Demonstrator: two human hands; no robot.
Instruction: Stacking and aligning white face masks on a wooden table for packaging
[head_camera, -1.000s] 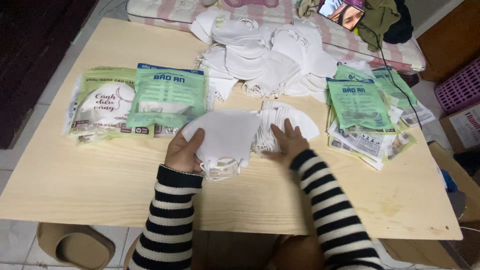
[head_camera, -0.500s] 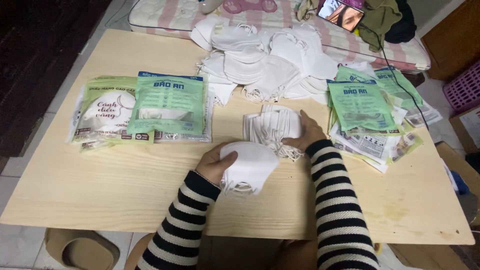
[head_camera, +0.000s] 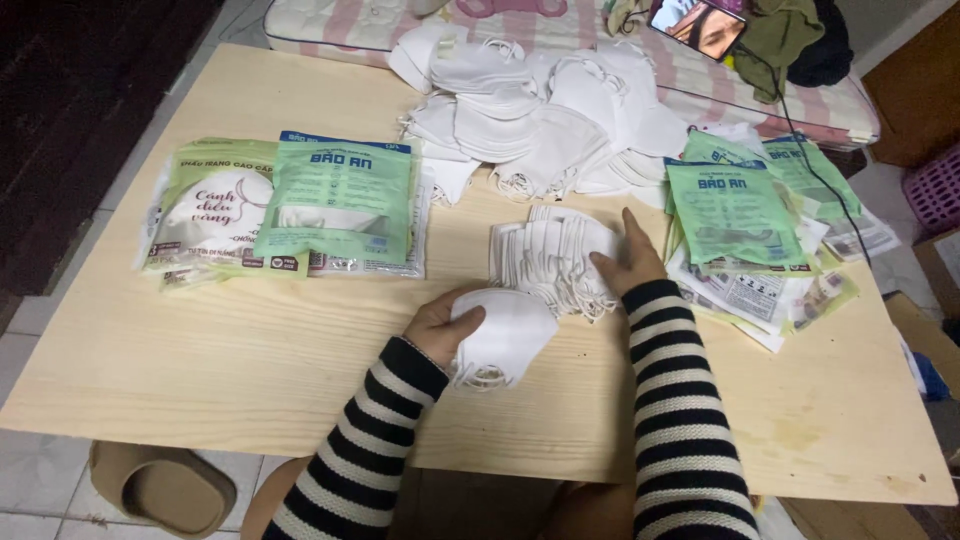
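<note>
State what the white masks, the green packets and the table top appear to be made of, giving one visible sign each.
White masks: soft non-woven fabric, probably; matt, folds limply. Green packets: thin plastic film; glossy, partly see-through. Table: pale wood or wood-look board, with visible grain lines.

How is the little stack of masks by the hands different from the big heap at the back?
The fanned stack of masks is small and neatly lined up under the right hand. The heap of masks is much bigger, jumbled, and touched by no hand. Both are white and lie on the wooden table.
</note>
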